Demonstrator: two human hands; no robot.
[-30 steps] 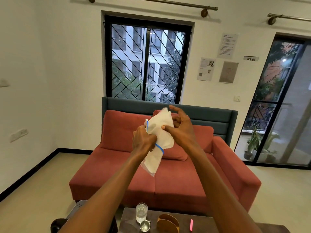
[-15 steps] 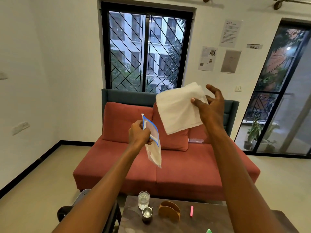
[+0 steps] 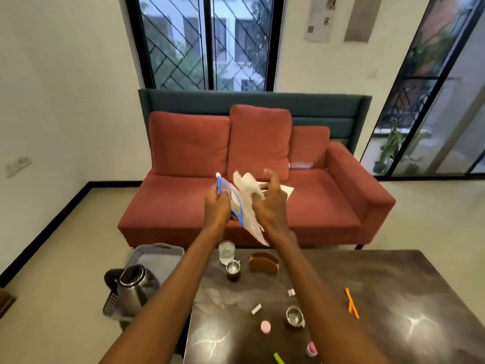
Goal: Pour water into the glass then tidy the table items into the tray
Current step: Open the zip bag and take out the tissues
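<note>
Near edge of table (image 3: pixel 393 298): a green marker (image 3: pixel 278 358) and a pink cap (image 3: pixel 311 348) lay closest; a pink disc (image 3: pixel 265 326), a small steel cup (image 3: pixel 294 316) and an orange strip (image 3: pixel 351 303) lay farther in.
Far edge of table: the glass (image 3: pixel 226 252) stood upright and appeared to hold water, just beside a second steel cup (image 3: pixel 233 267) and a wooden holder (image 3: pixel 263 262).
Left of table: the kettle (image 3: pixel 133 285) stood in front of the grey tray (image 3: pixel 160 256).
Left hand (image 3: pixel 216 208): clenched on the blue-edged mouth of the zip bag (image 3: pixel 237 206), held above the table.
Right hand (image 3: pixel 270 203): grasped the white cloth (image 3: pixel 249 186), fingers partly spread.
Change: half a second earlier the cloth was held high and clear of the bag; now it touched the bag mouth.
Meaning: pouring appeared finished; the cloth was probably being bagged.
Task item versus grip: the tray lay well below and left of both hands.
</note>
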